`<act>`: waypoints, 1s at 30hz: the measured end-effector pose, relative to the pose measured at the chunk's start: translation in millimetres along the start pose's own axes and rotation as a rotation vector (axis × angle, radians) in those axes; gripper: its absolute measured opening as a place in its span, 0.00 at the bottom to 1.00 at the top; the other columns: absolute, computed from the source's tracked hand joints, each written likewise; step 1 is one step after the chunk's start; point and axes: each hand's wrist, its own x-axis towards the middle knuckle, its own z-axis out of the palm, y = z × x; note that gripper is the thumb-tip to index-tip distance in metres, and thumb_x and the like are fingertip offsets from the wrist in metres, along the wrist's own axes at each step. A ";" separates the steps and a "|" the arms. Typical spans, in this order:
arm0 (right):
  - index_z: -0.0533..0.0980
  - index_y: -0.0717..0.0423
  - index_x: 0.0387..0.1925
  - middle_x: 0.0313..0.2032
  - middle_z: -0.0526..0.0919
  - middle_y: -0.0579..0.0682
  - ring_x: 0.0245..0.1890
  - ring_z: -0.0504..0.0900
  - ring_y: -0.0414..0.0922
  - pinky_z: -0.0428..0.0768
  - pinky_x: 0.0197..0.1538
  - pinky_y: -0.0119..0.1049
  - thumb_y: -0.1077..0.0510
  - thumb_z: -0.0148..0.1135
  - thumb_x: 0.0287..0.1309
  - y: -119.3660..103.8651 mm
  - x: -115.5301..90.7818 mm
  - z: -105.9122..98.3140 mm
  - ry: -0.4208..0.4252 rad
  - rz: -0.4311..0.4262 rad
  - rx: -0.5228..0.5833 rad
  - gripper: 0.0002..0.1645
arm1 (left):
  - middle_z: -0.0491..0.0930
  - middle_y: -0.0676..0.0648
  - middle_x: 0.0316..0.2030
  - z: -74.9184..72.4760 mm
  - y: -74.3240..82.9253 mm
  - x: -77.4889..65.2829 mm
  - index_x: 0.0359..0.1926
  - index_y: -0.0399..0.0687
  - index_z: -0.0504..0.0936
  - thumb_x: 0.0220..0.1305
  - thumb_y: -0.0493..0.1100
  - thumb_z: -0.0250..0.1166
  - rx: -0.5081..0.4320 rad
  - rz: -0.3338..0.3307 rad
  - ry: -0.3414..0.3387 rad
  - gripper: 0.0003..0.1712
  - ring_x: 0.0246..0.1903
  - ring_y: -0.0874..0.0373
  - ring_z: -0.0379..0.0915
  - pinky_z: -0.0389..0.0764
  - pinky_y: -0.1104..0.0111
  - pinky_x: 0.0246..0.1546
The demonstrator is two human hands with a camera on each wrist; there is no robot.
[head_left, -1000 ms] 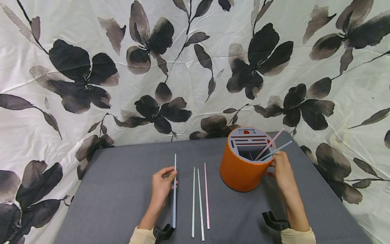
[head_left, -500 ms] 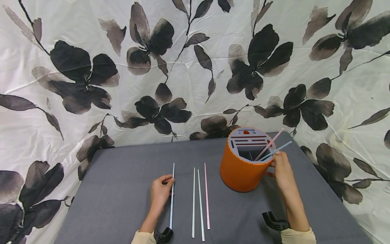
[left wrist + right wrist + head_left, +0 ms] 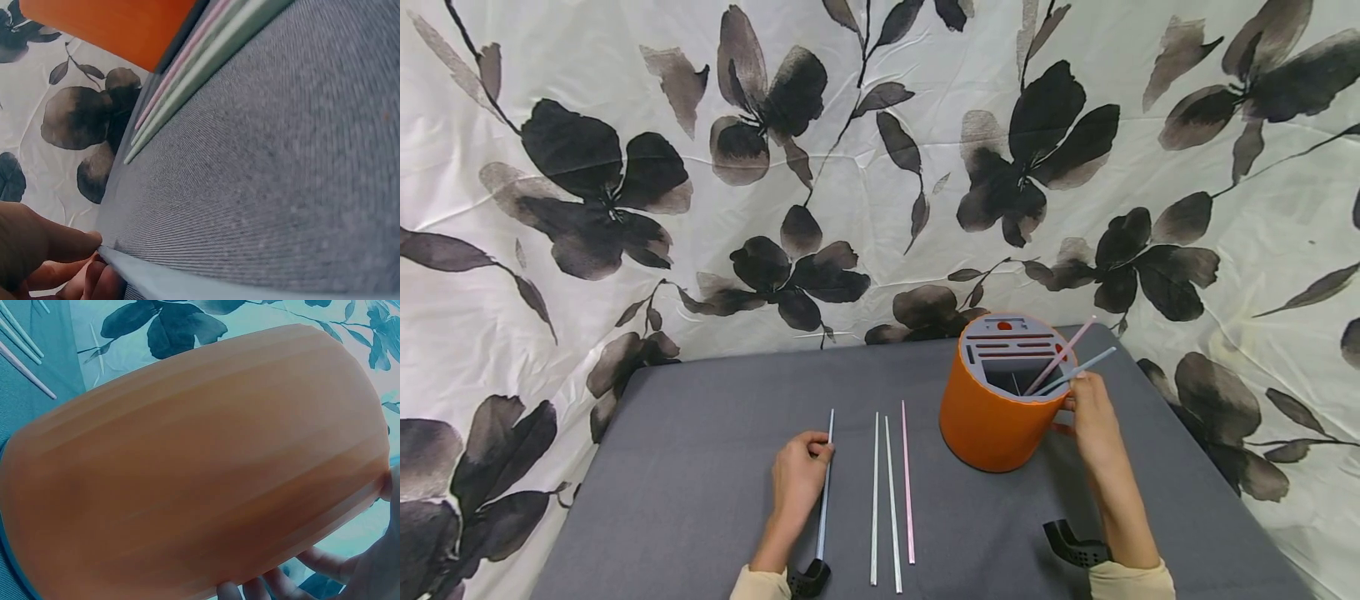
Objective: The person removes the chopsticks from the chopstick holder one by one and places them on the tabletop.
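Observation:
My left hand (image 3: pixel 797 475) pinches a pale blue chopstick (image 3: pixel 824 512) near its far end, between thumb and fingers. In the left wrist view the chopstick (image 3: pixel 147 275) runs from the fingertips toward the camera, close over the cloth. To its right lie two pale green chopsticks (image 3: pixel 875 500) and a pink chopstick (image 3: pixel 907 492), roughly parallel. My right hand (image 3: pixel 1096 425) holds the orange utensil holder (image 3: pixel 981 433) by its right side, thumb up near the rim. A pink chopstick (image 3: pixel 1081 332) and a blue chopstick (image 3: pixel 1099 359) lean out of the holder's open compartment.
The holder's grey top (image 3: pixel 1000 327) has narrow slots behind the open compartment. Grey cloth (image 3: pixel 700 467) covers the table, and a white floral sheet (image 3: pixel 865 200) hangs behind its back edge. Both wrists wear black mounts (image 3: pixel 1075 546).
My left hand has drawn the blue chopstick back toward me, then shifted it slightly right. The right hand, the holder and the other chopsticks stay in place.

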 end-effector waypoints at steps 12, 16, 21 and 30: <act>0.64 0.47 0.59 0.37 0.75 0.31 0.39 0.79 0.31 0.86 0.38 0.31 0.39 0.33 0.82 1.6 0.5 0.9 0.012 0.006 0.001 0.22 | 0.85 0.53 0.25 0.6 2.7 -1.1 0.38 0.46 0.87 0.60 0.38 0.76 0.060 0.037 -0.012 0.06 0.24 0.59 0.78 0.78 0.61 0.26; 0.65 0.44 0.57 0.37 0.75 0.31 0.39 0.79 0.31 0.86 0.38 0.31 0.38 0.33 0.82 0.7 0.2 1.3 0.015 -0.007 -0.006 0.21 | 0.84 0.52 0.26 -1.9 7.6 -2.5 0.38 0.44 0.87 0.60 0.38 0.76 0.089 0.055 -0.022 0.07 0.26 0.58 0.79 0.80 0.59 0.29; 0.64 0.49 0.60 0.40 0.75 0.36 0.40 0.78 0.31 0.86 0.39 0.31 0.38 0.32 0.82 0.1 -0.3 1.3 0.013 -0.013 -0.031 0.25 | 0.82 0.51 0.29 -6.5 19.3 -3.4 0.42 0.43 0.87 0.61 0.39 0.75 0.167 0.060 -0.044 0.09 0.30 0.53 0.81 0.81 0.54 0.32; 0.65 0.44 0.57 0.38 0.76 0.32 0.39 0.79 0.31 0.86 0.38 0.31 0.38 0.32 0.81 -0.8 -0.5 1.8 0.016 -0.008 -0.024 0.22 | 0.86 0.41 0.45 -18.9 54.5 -2.0 0.53 0.41 0.86 0.66 0.43 0.72 0.227 0.102 -0.099 0.17 0.46 0.42 0.82 0.84 0.48 0.43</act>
